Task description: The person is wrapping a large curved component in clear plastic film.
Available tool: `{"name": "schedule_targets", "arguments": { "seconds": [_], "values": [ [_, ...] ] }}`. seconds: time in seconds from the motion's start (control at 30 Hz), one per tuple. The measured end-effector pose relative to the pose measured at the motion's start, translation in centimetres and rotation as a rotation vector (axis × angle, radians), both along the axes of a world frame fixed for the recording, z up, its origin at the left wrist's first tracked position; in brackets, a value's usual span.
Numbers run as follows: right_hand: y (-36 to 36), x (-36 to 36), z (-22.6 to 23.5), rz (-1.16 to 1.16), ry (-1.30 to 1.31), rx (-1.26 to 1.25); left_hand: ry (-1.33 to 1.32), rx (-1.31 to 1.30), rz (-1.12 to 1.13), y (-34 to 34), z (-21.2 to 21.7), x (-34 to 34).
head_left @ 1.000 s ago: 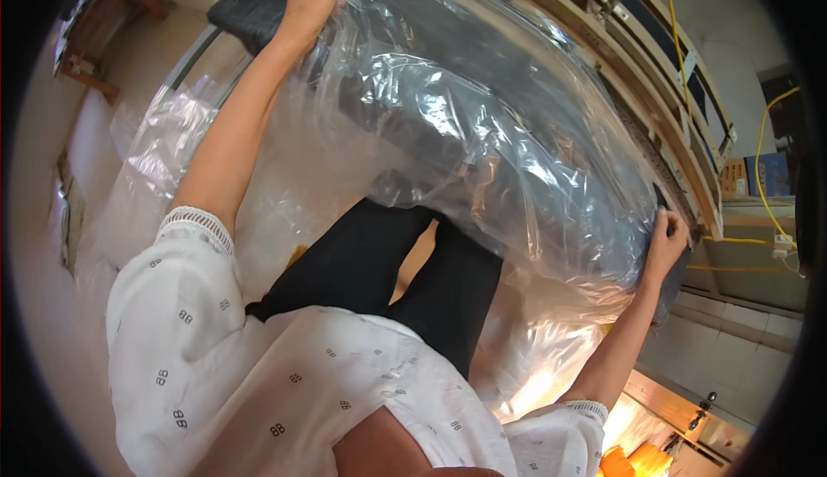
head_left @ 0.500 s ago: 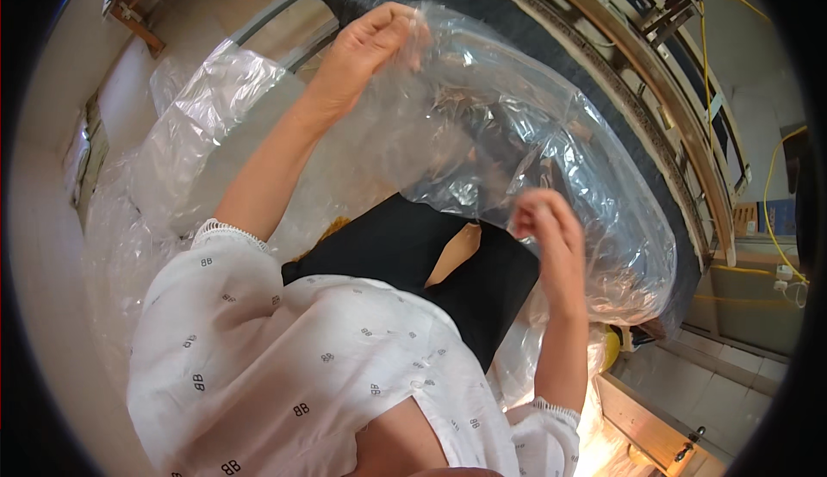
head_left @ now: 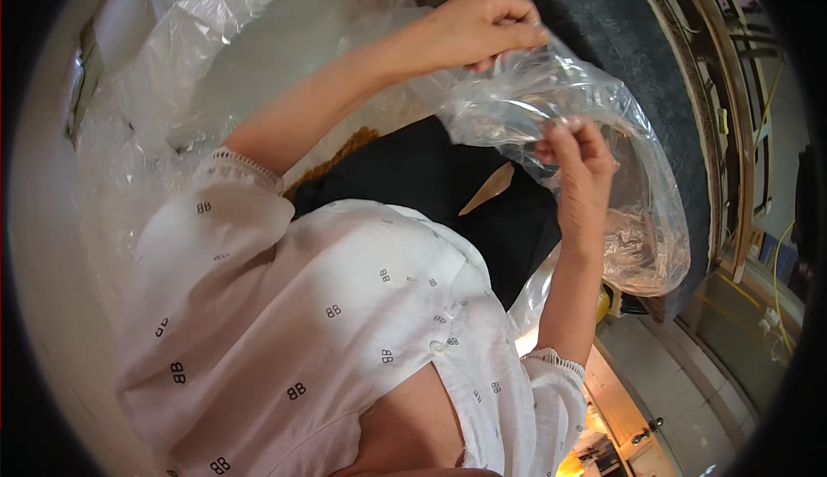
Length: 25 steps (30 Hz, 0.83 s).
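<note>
A clear plastic sheet (head_left: 508,102), crinkled and shiny, stretches between my hands above my lap. My left hand (head_left: 495,29) is at the far side, its thumb and fingers closed on the gathered plastic. Nearer and to the right, my right hand (head_left: 581,158) pinches the sheet's near edge. To the right the plastic runs on in a loose, rounded fold (head_left: 646,244) beside my right forearm. Whether it is a bag or a flat sheet cannot be told.
More clear plastic (head_left: 215,29) lies heaped to the left. A dark padded surface (head_left: 586,12) curves along the far side, with a wooden frame (head_left: 702,89) behind it. Yellow cords (head_left: 780,279) hang at the right. A wooden drawer (head_left: 624,408) stands at the lower right.
My left hand has moved right, closer to my right hand, which has risen slightly. The plastic between them is more gathered. The view has turned, shifting the background.
</note>
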State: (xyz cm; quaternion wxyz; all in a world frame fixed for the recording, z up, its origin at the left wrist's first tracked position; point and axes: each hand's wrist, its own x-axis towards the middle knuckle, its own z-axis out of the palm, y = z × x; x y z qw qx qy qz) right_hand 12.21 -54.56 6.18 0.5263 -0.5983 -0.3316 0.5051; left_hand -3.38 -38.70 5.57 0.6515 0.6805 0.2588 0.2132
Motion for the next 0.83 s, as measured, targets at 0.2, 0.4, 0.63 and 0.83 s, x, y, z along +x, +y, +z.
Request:
{"name": "schedule_targets", "arguments": {
  "seconds": [0.2,0.4,0.63,0.83],
  "values": [
    [-0.4,0.7,2.6,-0.126,0.169,0.069,-0.231,-0.114,0.028,2.6,0.5,-0.1],
    [-0.2,0.9,3.8,-0.143,0.278,0.079,-0.461,-0.151,0.033,2.6,0.3,-0.5],
    [0.4,3.2,5.3,-0.23,0.727,0.249,-0.297,0.724,0.262,0.4,-1.1,-2.1],
    [-0.3,4.4,6.8,-0.324,0.799,0.266,-0.138,0.668,-0.047,2.1,-3.9,-0.4]
  ]
}}
